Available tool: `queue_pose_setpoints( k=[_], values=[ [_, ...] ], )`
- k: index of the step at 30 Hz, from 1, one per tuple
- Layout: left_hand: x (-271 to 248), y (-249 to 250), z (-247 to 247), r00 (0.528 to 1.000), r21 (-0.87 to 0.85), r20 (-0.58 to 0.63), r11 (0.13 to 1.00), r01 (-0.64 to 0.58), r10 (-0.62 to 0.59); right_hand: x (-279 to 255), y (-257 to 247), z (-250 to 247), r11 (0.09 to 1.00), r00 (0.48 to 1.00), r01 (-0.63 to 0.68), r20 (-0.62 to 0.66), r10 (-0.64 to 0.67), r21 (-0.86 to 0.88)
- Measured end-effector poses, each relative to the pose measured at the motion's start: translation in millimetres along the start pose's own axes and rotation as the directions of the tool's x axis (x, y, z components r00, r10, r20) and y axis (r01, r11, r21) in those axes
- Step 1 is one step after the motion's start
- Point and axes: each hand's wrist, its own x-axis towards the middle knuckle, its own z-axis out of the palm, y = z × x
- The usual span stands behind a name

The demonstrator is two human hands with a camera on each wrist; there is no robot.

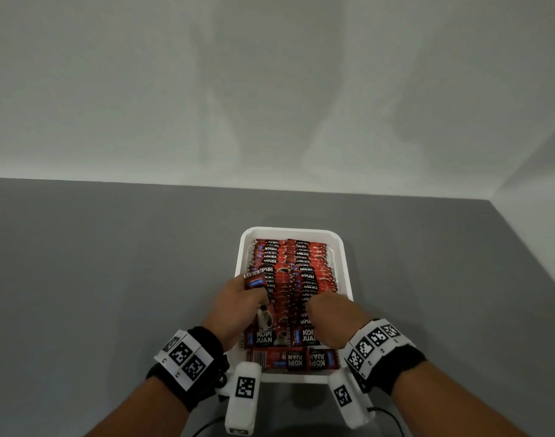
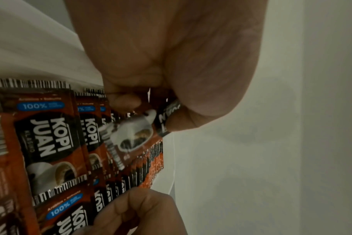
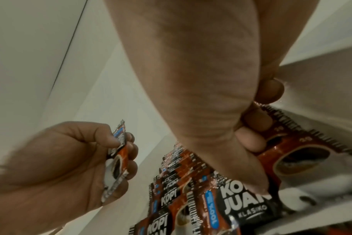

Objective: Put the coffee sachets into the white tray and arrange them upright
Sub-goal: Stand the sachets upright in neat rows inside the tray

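Fingers (image 3: pixel 131 152) on your left hand (image 1: pixel 238 305) are curled round one sachet (image 1: pixel 254 279), thumb on one face and fingertips on the other. It's lifted clear of the packed rows, top end with the barcode strip and blue label poking up past your knuckles. The left wrist view shows the same sachet (image 2: pixel 135 135) tilted, cup picture facing the camera, with the rows just below it.

Your right hand (image 1: pixel 328 313) is down in the tray (image 1: pixel 345 263), fingers (image 3: pixel 249 141) curled into the sachets at the near end of the right row. Thumb is pressed on the front of a pack (image 3: pixel 249 205) reading KOPI JUAN KLASIKO, with the other fingertips tucked behind it against the next one, so it looks like a pinch on that pack.

Beyond both sets of fingers, the tray is pretty much stuffed: two rows (image 1: pixel 292 266) of red and black sachets standing on edge, running away from you to the far wall of the tray. Nearer than your fingers, a few sachets (image 1: pixel 293 357) lie flat across the near end, print upside down from your side.

Tray sits on the grey bench (image 1: pixel 112 263), with a pale wall (image 1: pixel 270 89) behind it. Black bands with square-code tags (image 1: pixel 184 357) are on both wrists.
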Motion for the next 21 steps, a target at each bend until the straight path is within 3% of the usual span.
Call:
queue_pose_setpoints(
  k=[4, 7, 9, 10, 12, 17, 21],
  values=[
    [1, -1, -2, 1.000, 0.006, -0.004, 1.000, -0.013, 0.013, -6, 8, -10, 0.964, 0.999, -0.020, -0.035, 0.030, 0.264],
    [1, 1, 2, 0.999, -0.068, 0.038, 0.998, -0.011, 0.013, -14, 5, -25, 0.777, 0.984, 0.034, -0.159, 0.085, 0.628],
    [-3, 7, 7, 0.997, -0.129, 0.079, 0.992, -0.011, 0.021, -17, -4, -32, 0.654, 0.972, 0.090, -0.210, 0.107, 0.751],
    [-3, 9, 9, 0.995, -0.149, 0.092, 0.989, -0.014, 0.028, -18, -6, -34, 0.634, 0.963, 0.114, -0.241, 0.118, 0.765],
    [-2, 11, 8, 0.995, -0.184, 0.088, 0.983, -0.026, 0.043, -18, -5, -34, 0.638, 0.945, 0.137, -0.292, 0.145, 0.758],
    [-3, 10, 1, 0.997, -0.173, 0.037, 0.983, -0.055, 0.062, -14, 0, -38, 0.691, 0.955, 0.139, -0.280, 0.096, 0.710],
    [-1, 8, -9, 0.992, -0.084, -0.105, 0.993, -0.081, 0.072, -8, -1, -36, 0.791, 0.968, 0.100, -0.243, 0.063, 0.604]
  ],
)
